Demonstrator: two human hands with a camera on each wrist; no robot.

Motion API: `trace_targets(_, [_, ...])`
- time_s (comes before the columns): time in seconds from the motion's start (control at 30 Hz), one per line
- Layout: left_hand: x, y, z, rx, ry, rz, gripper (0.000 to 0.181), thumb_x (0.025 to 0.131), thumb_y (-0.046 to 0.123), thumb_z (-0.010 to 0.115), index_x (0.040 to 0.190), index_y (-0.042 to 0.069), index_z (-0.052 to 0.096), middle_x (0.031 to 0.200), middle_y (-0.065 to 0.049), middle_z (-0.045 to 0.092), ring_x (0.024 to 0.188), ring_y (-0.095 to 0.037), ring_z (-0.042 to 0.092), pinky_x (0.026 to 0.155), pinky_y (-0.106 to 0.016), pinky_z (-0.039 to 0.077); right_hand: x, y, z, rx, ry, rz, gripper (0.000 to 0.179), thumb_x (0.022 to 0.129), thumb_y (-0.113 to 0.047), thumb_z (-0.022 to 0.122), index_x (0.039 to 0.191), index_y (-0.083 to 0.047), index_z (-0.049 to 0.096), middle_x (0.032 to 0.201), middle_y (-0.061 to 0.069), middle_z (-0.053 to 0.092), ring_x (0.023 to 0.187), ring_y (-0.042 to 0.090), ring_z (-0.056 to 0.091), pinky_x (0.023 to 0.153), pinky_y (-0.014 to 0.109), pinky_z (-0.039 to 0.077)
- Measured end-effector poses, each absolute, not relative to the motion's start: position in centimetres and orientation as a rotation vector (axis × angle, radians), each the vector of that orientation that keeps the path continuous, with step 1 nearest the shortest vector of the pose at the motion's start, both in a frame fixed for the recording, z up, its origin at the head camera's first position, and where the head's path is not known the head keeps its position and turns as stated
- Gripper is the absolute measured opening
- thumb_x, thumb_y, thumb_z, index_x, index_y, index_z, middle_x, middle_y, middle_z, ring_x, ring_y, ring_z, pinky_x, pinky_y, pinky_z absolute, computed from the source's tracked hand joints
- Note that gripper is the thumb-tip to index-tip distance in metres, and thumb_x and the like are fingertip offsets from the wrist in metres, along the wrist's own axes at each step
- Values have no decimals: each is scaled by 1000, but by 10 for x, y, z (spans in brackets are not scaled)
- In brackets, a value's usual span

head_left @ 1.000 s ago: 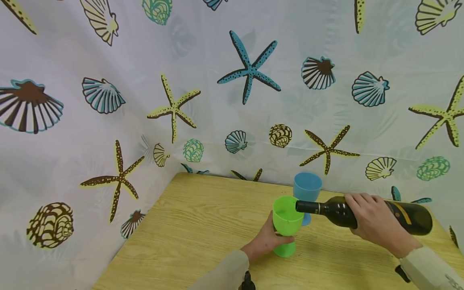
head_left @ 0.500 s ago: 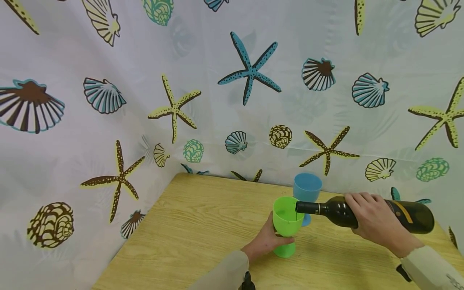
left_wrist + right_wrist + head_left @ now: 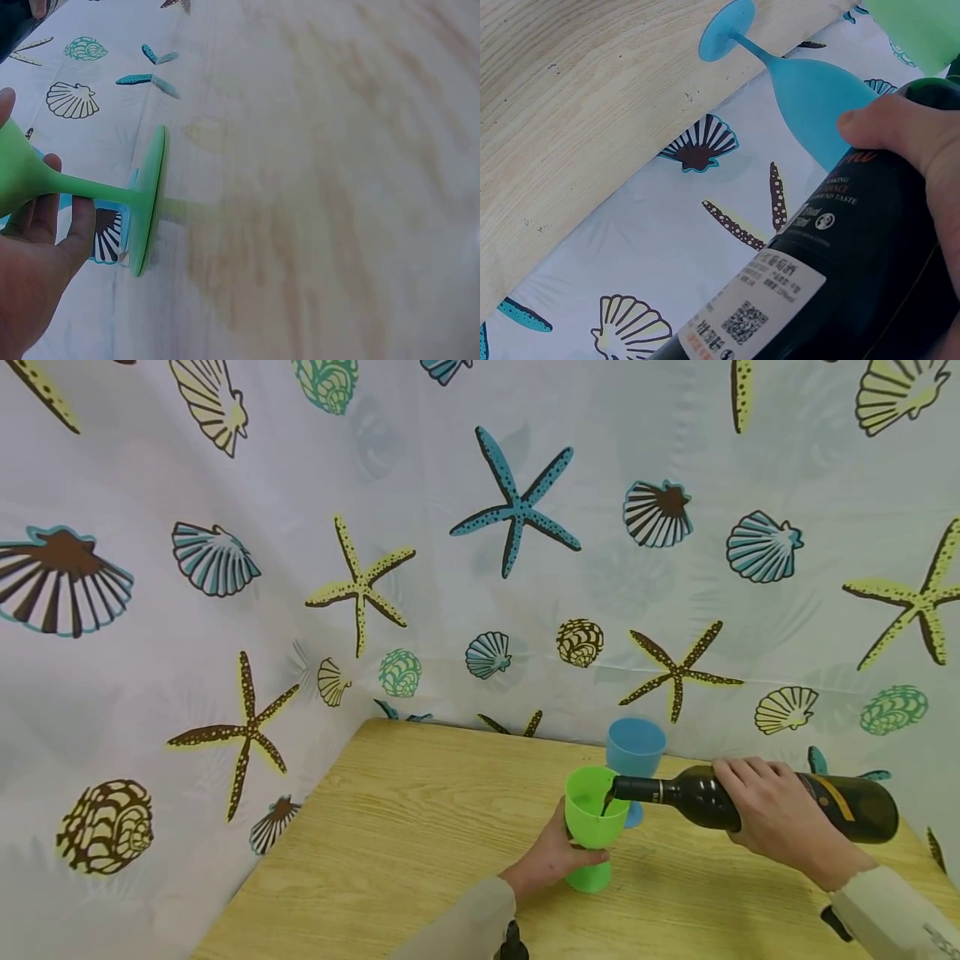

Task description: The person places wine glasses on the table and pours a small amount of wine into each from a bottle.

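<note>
A green plastic goblet (image 3: 592,827) stands upright, gripped around the lower bowl and stem by my left hand (image 3: 551,857). In the left wrist view, the fingers curl about the goblet's stem (image 3: 90,189) above its flat base. My right hand (image 3: 776,818) holds a dark wine bottle (image 3: 701,797) by the body, lying nearly level. Its mouth is over the goblet's rim, and a thin dark stream of liquid (image 3: 608,800) runs from it into the bowl. The right wrist view shows the bottle's white label (image 3: 754,311) with a printed code.
Behind the green goblet stands a blue goblet (image 3: 636,747), partly covered by the bottle neck. Both are on a light wooden table (image 3: 420,810). A white curtain (image 3: 420,468) printed with shells and starfish hangs along the table's back and left edges.
A second ago no stream showed at the bottle mouth; a thin one appeared and is thicker now. Both hands, the bottle and the goblet have stayed almost still.
</note>
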State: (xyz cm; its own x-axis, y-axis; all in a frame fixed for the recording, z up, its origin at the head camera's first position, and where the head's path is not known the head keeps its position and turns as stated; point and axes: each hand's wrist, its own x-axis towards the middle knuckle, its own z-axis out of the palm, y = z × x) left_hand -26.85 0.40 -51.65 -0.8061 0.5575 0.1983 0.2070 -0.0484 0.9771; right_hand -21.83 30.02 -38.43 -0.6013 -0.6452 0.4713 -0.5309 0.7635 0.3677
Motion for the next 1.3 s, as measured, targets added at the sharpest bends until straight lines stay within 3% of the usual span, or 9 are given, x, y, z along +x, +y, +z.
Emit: trace_targets(1.3, [-268, 3, -518, 833, 1928, 1950, 75, 84, 5, 72, 139, 21, 23, 129, -3, 44, 115, -20, 52, 92, -35, 45, -218, 297, -383, 875, -2373, -252, 94, 39, -34, 95, 113, 4, 52, 101, 19, 60, 87, 37, 57, 67, 52, 48])
